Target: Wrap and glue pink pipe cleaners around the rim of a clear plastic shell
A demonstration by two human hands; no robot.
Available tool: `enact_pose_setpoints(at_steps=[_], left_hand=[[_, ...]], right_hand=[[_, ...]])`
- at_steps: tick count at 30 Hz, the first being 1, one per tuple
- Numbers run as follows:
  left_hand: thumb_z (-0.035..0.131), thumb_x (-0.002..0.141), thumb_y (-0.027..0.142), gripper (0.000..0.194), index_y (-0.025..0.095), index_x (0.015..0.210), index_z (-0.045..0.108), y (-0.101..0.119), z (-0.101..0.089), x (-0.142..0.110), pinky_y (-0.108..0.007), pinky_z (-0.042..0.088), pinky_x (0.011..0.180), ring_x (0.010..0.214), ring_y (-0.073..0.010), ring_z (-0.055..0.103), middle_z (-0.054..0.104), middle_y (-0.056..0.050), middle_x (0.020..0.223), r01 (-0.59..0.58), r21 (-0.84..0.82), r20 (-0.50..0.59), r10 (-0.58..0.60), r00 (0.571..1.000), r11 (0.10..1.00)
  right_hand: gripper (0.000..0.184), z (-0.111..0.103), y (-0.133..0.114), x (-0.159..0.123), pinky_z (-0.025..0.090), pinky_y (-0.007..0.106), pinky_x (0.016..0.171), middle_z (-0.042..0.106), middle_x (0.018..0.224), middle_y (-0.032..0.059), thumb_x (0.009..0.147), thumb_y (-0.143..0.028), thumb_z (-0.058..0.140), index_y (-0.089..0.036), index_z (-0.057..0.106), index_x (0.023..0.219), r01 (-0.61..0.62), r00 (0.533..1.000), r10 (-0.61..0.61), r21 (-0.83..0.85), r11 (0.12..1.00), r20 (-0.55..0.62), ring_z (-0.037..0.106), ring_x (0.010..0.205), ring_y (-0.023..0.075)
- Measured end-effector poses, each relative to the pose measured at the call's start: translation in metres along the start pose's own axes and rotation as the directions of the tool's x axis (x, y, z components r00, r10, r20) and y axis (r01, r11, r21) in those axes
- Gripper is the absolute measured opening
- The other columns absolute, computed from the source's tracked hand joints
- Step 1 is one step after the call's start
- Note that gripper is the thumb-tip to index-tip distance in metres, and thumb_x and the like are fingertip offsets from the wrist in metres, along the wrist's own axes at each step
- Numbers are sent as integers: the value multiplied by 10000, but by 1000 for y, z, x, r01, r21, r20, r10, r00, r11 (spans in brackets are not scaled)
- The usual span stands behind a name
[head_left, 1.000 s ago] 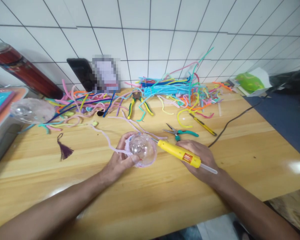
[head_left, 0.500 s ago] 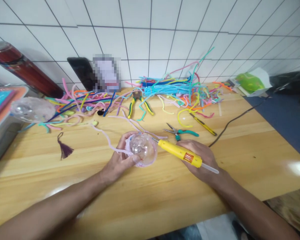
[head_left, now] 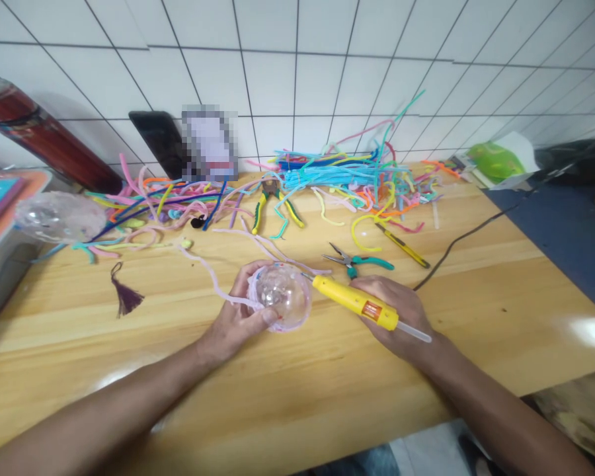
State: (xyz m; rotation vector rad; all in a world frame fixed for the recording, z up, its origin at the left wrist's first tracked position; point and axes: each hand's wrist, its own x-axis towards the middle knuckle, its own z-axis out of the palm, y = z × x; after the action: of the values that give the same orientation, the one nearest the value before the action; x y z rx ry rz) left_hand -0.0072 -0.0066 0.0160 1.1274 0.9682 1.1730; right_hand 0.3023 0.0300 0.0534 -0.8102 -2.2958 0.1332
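Note:
My left hand (head_left: 240,314) is closed around a clear, rounded plastic piece (head_left: 291,299) with a lilac pipe cleaner wound about its rim. The pipe cleaner's loose end (head_left: 208,271) trails off to the upper left over the table. In my right hand (head_left: 394,311) is a yellow glue gun (head_left: 354,301), a translucent glue stick (head_left: 415,332) poking out of its back end. Its metal nozzle is at the upper right rim of the clear piece; whether it touches cannot be told. Beyond my right hand lie teal-handled needle-nose pliers (head_left: 371,262).
Several coloured pipe cleaners (head_left: 327,177) are heaped along the tiled wall. Yellow-green pliers (head_left: 260,211), a yellow utility knife (head_left: 404,246) and a purple tassel (head_left: 127,297) lie nearer. A red flask (head_left: 54,139) and another clear plastic piece (head_left: 59,217) are left. A black cable (head_left: 456,241) runs right.
Both hands keep the same hold, and the glue gun's nozzle stays at the rim. The glue gun's body has rolled slightly; the view has shifted a little.

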Motion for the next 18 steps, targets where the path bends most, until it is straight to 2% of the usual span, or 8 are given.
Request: enact_pose_setpoints(at_steps=[11, 18], left_hand=[[907, 781, 637, 847, 273, 1454, 543, -9, -7, 0, -401, 537, 1060, 1289, -329, 642, 668, -119, 1416, -24, 16, 9, 24, 1000, 1000], [931, 776, 583, 786, 274, 1397, 561, -3, -2, 1, -413, 548, 1049, 1265, -331, 666, 696, -111, 1368, -60, 28, 29, 59, 998, 998]], right_hand=[[254, -4, -3, 0, 664, 340, 766, 834, 1016, 54, 1004, -104, 611, -260, 632, 1203, -23, 1000, 23, -1, 1000, 14, 817, 873, 224], [236, 1, 0, -1, 654, 345, 737, 825, 994, 53, 1010, -121, 598, -250, 617, 1207, -12, 1000, 12, 1, 1000, 12, 814, 859, 230]])
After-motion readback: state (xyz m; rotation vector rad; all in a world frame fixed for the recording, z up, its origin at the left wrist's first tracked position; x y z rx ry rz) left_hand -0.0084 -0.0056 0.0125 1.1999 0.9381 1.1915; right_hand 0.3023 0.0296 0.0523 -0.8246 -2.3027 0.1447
